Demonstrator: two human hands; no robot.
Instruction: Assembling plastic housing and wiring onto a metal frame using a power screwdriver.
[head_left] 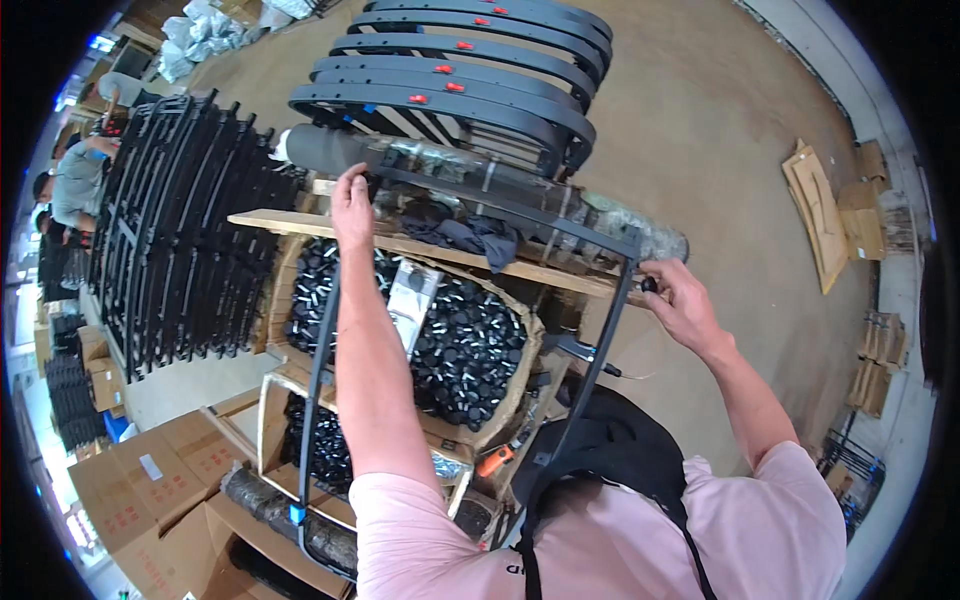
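A black metal tube frame (585, 412) lies in front of me, spanning a wooden support. My right hand (684, 306) is at its far right corner, thumb and fingers pinching a small black round screw-in foot (649, 285) against the frame. At the far left corner is my left hand (352, 212), its fingers closed together; what they hold there is hidden. Below the frame, a carton (532, 352) holds many black round feet with silver screws (465, 350). A smaller box (268, 425) of black parts stands nearer, partly behind my left arm.
Beyond the wooden plank (270, 220) are a wrapped roll (470, 165) and stacked curved grey frames (450, 90). Black frames (180, 240) stand in rows at left, with people beyond. Cardboard boxes (150, 480) sit near left. An orange-and-black tool (495, 460) lies close to me.
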